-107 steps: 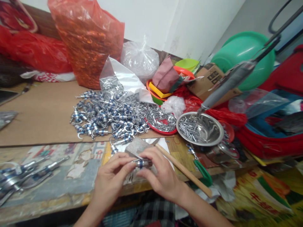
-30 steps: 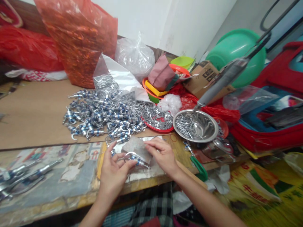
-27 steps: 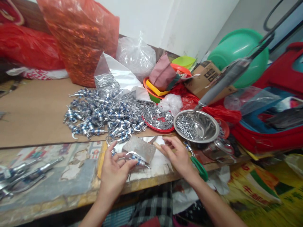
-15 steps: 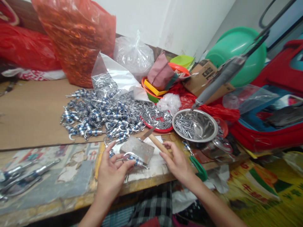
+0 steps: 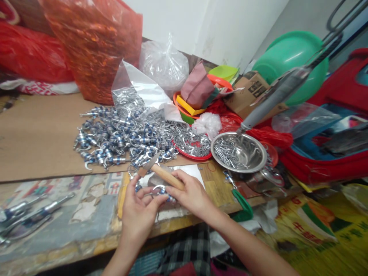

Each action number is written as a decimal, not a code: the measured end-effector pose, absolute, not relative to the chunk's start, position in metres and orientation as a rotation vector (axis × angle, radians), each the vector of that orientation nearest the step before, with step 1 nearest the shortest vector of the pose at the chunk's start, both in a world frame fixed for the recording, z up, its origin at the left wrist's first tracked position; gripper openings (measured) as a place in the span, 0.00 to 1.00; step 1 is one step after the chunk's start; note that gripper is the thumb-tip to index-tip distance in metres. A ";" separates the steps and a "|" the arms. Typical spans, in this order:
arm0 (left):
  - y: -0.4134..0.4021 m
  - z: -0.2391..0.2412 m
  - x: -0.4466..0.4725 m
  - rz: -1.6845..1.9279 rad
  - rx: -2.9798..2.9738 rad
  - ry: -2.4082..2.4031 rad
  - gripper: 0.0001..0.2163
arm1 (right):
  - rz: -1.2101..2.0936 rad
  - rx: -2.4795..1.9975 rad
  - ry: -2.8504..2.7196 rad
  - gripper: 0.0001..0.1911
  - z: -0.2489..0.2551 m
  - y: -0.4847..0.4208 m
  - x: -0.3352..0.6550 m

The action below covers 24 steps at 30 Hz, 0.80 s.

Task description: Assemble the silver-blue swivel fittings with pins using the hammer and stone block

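Note:
My left hand (image 5: pixel 138 209) pinches a small silver clasp with a blue band and a hook end (image 5: pixel 162 192), holding it over a grey stone block (image 5: pixel 156 180) near the table's front edge. My right hand (image 5: pixel 191 193) is closed round the wooden handle of a tool (image 5: pixel 166 176) whose flat metal tip points up and left, just above the clasp. A heap of the same blue-banded clasps (image 5: pixel 120 138) lies on brown cardboard beyond the hands.
A steel bowl of pins (image 5: pixel 238 152) and a red dish of small metal parts (image 5: pixel 191 143) sit to the right. A grey hanging power tool (image 5: pixel 276 97), green-handled pliers (image 5: pixel 243 201), red and clear bags (image 5: pixel 94 42), a green basin (image 5: pixel 290 57) and longer metal clasps (image 5: pixel 25 216) surround the spot.
My right hand picked up the wooden-handled tool from the table and swung it left over the block. My left hand kept the clasp in place.

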<state>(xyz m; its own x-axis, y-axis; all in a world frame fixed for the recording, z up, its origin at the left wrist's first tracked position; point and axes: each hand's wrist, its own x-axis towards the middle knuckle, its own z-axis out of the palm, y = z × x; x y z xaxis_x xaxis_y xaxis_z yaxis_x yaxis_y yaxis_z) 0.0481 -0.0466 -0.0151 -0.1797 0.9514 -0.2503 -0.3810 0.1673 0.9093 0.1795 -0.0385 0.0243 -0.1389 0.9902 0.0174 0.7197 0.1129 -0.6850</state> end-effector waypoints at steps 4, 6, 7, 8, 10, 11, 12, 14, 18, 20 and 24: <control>-0.045 -0.017 0.049 1.370 0.647 1.169 0.40 | 0.753 -1.720 -1.892 0.11 0.025 -0.034 0.177; -0.045 -0.017 0.049 1.367 0.640 1.168 0.40 | 0.761 -1.712 -1.876 0.12 0.024 -0.033 0.176; -0.045 -0.016 0.049 1.365 0.637 1.171 0.41 | 0.780 -1.682 -1.864 0.12 0.023 -0.033 0.177; -0.045 -0.016 0.049 1.361 0.637 1.175 0.41 | 0.806 -1.634 -1.843 0.12 0.022 -0.034 0.178; -0.045 -0.015 0.049 1.356 0.645 1.182 0.40 | 0.814 -1.520 -1.790 0.14 0.020 -0.040 0.184; -0.046 -0.014 0.049 1.352 0.652 1.180 0.39 | 0.770 -1.476 -1.772 0.15 0.020 -0.045 0.189; -0.046 -0.013 0.049 1.350 0.657 1.177 0.39 | 0.691 -1.452 -1.769 0.16 0.020 -0.051 0.194; -0.047 -0.012 0.048 1.347 0.662 1.171 0.38 | 0.483 -1.452 -1.843 0.19 0.022 -0.065 0.207; -0.046 -0.012 0.048 1.344 0.662 1.196 0.38 | 0.160 -1.469 -2.110 0.22 0.031 -0.090 0.228; -0.045 -0.013 0.048 1.338 0.668 1.213 0.39 | 0.031 -1.403 -2.073 0.24 0.034 -0.096 0.231; -0.046 -0.012 0.048 1.322 0.679 1.224 0.40 | -0.089 -1.390 -2.148 0.25 0.032 -0.097 0.228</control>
